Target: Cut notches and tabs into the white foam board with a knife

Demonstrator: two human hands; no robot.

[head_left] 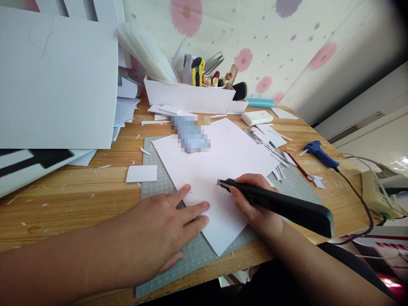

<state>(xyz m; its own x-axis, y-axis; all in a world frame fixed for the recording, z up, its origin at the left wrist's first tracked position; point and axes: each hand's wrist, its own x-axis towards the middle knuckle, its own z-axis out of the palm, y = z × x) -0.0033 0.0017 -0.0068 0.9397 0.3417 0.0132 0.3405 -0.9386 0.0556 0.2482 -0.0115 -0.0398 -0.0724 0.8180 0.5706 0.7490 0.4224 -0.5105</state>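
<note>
A light-brown wooden counter [79, 187] is spread across the frame, its upper left covered by a large white flat panel [57, 85]. At centre, a grey gridded cutting mat [164, 178] is overlaid by a white flat sheet [236, 153], set at an angle. Behind it, at upper centre, assorted tools are held in a long white box [191, 97]. At lower centre, the sheet's left edge is covered by the spread fingers of the left hand [172, 221]. A black-handled utility knife [283, 204] is gripped in the right hand [261, 216], its blade pointed left above the sheet; whether contact is made cannot be told. A blue glue gun [320, 155] is seen at right, a small white rectangular card [142, 174] left of centre.
</note>
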